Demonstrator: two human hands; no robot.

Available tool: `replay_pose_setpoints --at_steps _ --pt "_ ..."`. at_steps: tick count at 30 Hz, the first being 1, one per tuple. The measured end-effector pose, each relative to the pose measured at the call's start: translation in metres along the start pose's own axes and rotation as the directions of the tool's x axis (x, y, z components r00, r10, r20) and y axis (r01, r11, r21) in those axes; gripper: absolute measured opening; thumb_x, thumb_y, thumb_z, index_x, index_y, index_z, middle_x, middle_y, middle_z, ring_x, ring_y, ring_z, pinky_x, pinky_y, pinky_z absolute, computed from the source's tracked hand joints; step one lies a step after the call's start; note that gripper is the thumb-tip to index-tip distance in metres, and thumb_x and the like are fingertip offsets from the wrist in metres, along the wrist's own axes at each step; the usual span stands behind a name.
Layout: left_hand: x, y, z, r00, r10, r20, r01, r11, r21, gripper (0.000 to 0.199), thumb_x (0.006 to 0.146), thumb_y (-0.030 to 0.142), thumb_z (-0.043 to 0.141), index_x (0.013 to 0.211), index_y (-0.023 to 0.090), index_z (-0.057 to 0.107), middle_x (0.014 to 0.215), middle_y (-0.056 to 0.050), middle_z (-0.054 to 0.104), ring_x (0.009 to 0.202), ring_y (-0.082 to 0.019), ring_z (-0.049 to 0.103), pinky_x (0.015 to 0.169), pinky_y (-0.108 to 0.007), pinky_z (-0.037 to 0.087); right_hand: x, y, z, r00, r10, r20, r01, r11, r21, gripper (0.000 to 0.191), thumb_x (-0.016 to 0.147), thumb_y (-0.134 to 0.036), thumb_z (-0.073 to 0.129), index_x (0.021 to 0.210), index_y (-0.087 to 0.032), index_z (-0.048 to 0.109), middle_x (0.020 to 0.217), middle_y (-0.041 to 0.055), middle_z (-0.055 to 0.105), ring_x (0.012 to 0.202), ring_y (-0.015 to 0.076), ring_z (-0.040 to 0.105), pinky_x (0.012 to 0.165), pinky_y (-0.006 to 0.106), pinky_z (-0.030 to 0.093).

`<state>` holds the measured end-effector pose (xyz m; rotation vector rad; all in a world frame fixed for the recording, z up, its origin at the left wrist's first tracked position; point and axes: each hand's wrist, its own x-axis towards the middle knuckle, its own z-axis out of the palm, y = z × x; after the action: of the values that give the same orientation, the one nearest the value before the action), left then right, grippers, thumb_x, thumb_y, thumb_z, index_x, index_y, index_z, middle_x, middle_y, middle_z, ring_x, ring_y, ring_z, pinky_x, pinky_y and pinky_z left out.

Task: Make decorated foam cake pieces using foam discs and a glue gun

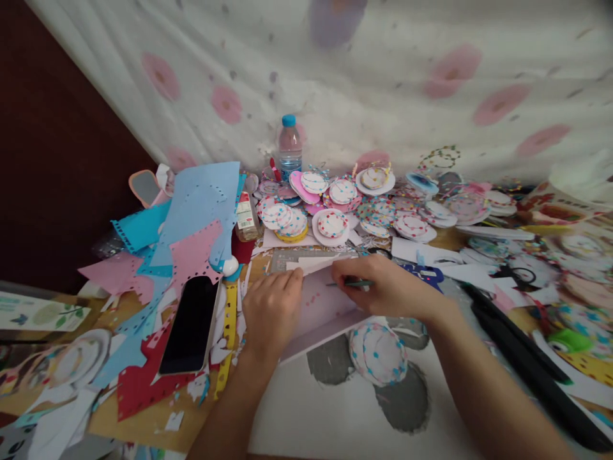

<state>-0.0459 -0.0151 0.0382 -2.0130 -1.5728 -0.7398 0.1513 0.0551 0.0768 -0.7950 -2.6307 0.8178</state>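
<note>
My left hand [272,313] grips the left end of a shallow pale lilac box [318,326], its fingers curled over the edge. A few small red bits [311,299] lie inside the box. Over the box's far right part, my right hand [366,281] pinches a slim dark tool [354,283] that looks like tweezers; its tip points left. Just in front of the box, a round white paper piece with blue and red dots [378,353] lies on a white sheet with round holes cut out [306,415]. Dark grey shows through the holes.
Behind my hands, several beaded paper discs [332,223] are heaped along the curtain, near a water bottle [290,150]. To the left lie a phone [190,326], coloured paper scraps [196,211] and a yellow strip [228,338]. Black scissors [520,276] and a long black object [531,364] lie right.
</note>
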Motion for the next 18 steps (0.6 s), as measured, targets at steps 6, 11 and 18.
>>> replay_pose_setpoints --at_steps 6,11,18 --pt "-0.001 -0.004 0.002 1.0 -0.019 0.022 0.019 1.0 -0.018 0.013 0.085 0.017 0.059 0.086 0.018 0.072 0.074 0.0 0.075 0.066 -0.017 0.069 0.062 -0.03 0.041 -0.005 -0.003 -0.01 0.992 -0.08 -0.1 0.094 0.984 0.148 0.019 0.072 0.0 0.047 0.072 -0.019 0.05 0.066 -0.0037 0.049 0.06 0.0093 0.043 0.057 0.02 0.033" --pt "-0.004 -0.008 0.006 0.995 -0.03 0.097 0.033 0.999 -0.027 0.014 0.087 0.018 0.058 0.09 0.018 0.072 0.076 -0.002 0.075 0.067 -0.019 0.069 0.063 -0.031 0.043 -0.01 -0.005 -0.016 0.981 -0.103 -0.161 0.133 0.972 0.191 0.019 0.073 0.001 0.049 0.072 -0.019 0.05 0.067 -0.0038 0.049 0.06 0.0088 0.042 0.056 0.02 0.034" --pt "0.001 -0.023 0.02 0.912 -0.003 0.409 0.058 0.991 -0.122 0.016 0.087 0.019 0.057 0.092 0.02 0.072 0.082 -0.005 0.076 0.074 -0.023 0.069 0.065 -0.033 0.048 -0.021 -0.011 -0.028 0.969 -0.099 -0.227 0.144 0.971 0.19 0.021 0.072 0.002 0.05 0.074 -0.019 0.051 0.068 -0.0033 0.051 0.061 0.009 0.043 0.057 0.021 0.034"
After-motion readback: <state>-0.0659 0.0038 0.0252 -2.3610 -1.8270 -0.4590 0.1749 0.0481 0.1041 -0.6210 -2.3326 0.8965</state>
